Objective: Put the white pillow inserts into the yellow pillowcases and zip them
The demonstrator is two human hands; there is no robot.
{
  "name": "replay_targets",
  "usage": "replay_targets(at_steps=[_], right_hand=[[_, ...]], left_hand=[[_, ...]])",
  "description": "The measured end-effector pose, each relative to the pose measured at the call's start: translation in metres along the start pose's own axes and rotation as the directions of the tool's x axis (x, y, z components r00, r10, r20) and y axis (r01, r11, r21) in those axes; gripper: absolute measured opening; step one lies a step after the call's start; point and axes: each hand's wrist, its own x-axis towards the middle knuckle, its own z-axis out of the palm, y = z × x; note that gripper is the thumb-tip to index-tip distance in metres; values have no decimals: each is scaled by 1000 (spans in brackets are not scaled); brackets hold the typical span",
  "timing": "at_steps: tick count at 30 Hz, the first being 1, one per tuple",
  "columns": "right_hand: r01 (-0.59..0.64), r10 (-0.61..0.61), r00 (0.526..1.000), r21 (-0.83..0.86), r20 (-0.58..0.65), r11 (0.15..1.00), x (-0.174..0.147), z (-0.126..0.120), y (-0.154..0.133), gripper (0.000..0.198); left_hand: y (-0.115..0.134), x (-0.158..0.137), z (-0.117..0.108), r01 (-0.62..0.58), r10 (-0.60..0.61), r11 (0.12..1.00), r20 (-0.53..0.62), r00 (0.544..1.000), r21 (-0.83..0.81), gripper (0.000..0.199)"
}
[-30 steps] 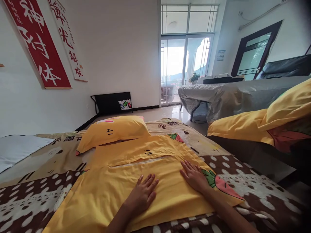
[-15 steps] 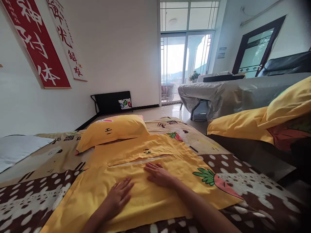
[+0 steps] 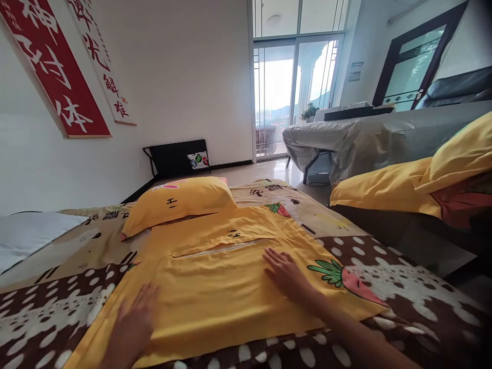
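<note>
A yellow pillowcase [image 3: 207, 297] with a carrot print lies spread out flat before me, and a zipper slit [image 3: 223, 248] runs across its upper half. My left hand [image 3: 132, 320] is over its left side, fingers stretched out and slightly blurred by motion. On the right part of the cloth rests my right hand [image 3: 286, 274], palm down with the fingers extended, just below the right end of the slit. Neither hand grips anything. Beyond the pillowcase lies a plump yellow pillow [image 3: 184, 202].
Under the pillowcase is a brown and beige patterned blanket [image 3: 369, 246]. A white pillow [image 3: 34, 236] lies at the left. More yellow pillows [image 3: 388, 187] are stacked at the right. Farther back stand a plastic-covered table [image 3: 326, 136] and a black folded frame [image 3: 172, 159] by the wall.
My hands have moved apart over the pillowcase: the left toward the left and nearer me, the right toward the right. The cloth between them looks smoother. The view has tilted slightly down.
</note>
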Motion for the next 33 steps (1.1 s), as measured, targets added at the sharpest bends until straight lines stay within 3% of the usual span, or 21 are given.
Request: replay_targets(at_steps=[1, 2, 4, 6, 7, 9, 12, 15, 17, 20, 23, 26, 28, 30, 33], right_hand=[[66, -70, 996, 75, 54, 995, 0, 5, -29, 50], [140, -160, 980, 159, 121, 977, -1, 9, -54, 52], [273, -334, 926, 298, 176, 915, -3, 16, -87, 62], [294, -378, 903, 346, 206, 891, -3, 15, -88, 66], [261, -343, 913, 331, 220, 907, -2, 12, -77, 65], [134, -194, 952, 244, 239, 960, 0, 3, -36, 64], [-122, 110, 971, 46, 215, 991, 3, -9, 41, 66], [-277, 295, 941, -123, 164, 953, 5, -11, 98, 65], [-305, 332, 934, -185, 132, 934, 10, -8, 108, 62], [-224, 239, 966, -140, 101, 964, 23, 1, 78, 56], [34, -44, 986, 68, 159, 997, 40, 12, 9, 58], [228, -280, 942, 260, 185, 938, 56, 27, -62, 61], [270, -329, 930, 305, 162, 913, 64, 36, -92, 60], [250, -303, 941, 294, 152, 923, 71, 40, -100, 59], [187, -232, 957, 244, 172, 952, 76, 37, -76, 57]], left_hand=[[35, 10, -3, -73, 74, 997, 44, 996, -8, 55], [68, 18, -6, -163, 167, 986, 158, 973, -39, 54], [122, 28, -10, -268, 311, 949, 359, 880, -164, 55], [145, 31, -9, -309, 375, 925, 411, 831, -219, 57], [144, 32, -8, -311, 377, 924, 404, 834, -221, 57], [119, 31, -3, -276, 323, 945, 356, 877, -177, 55], [47, 23, 6, -134, 138, 990, 291, 947, -36, 53], [-23, 5, 13, -92, 68, 993, 283, 957, 72, 50], [-48, -8, 12, -104, 69, 989, 304, 950, 101, 49], [-39, -16, 0, -30, -30, 985, 345, 938, 168, 54], [18, -3, -19, -4, -93, 972, 400, 912, 234, 63], [85, 24, -27, -135, 111, 991, 453, 885, 22, 61], [115, 44, -21, -209, 230, 973, 415, 880, -94, 60], [125, 61, -12, -233, 269, 962, 379, 885, -140, 58], [102, 76, 1, -202, 243, 968, 348, 905, -149, 56]])
